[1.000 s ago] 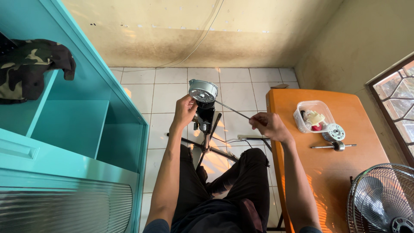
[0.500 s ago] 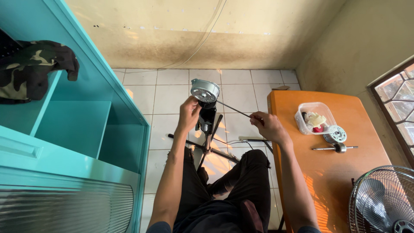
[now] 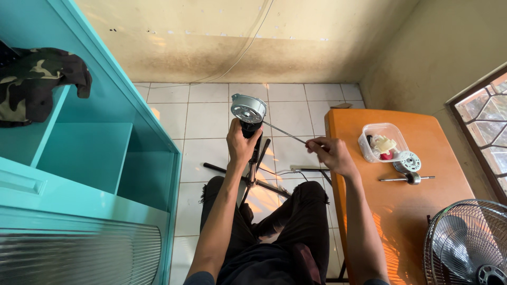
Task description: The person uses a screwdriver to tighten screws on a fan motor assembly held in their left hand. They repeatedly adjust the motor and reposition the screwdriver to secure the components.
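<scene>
White floor tiles (image 3: 211, 113) run back to a stained cream wall (image 3: 237, 47), with a turquoise cabinet (image 3: 90, 158) along one side and an orange table (image 3: 406, 211) along the other. 1 clear plastic tub (image 3: 383, 141), roughly square with rounded corners, sits near the far end of the table and holds small pale and red pieces that are too small to make out. Just beside it lie 1 round silver part (image 3: 409, 161) and 1 metal shaft (image 3: 406, 179). 1 wire fan guard (image 3: 467, 243) shows at the near corner. 1 camouflage cloth (image 3: 37, 79) is bundled on an upper cabinet shelf, and 1 thin cable (image 3: 248, 42) hangs down the wall.

Over the tiles between the cabinet and the table stands 1 fan stand (image 3: 253, 174) on dark crossed feet, topped by 1 bare fan motor (image 3: 248, 109) with its round silver face tilted up. The left hand (image 3: 241, 145) is clamped round the dark neck just under the motor. The right hand (image 3: 330, 155) is well apart from it, above the table edge, fingers pinched on the near end of 1 thin metal rod (image 3: 285, 133), probably a screwdriver, whose far end reaches to the motor's side. The person's 2 knees in black trousers (image 3: 296, 227) sit either side of the stand.
</scene>
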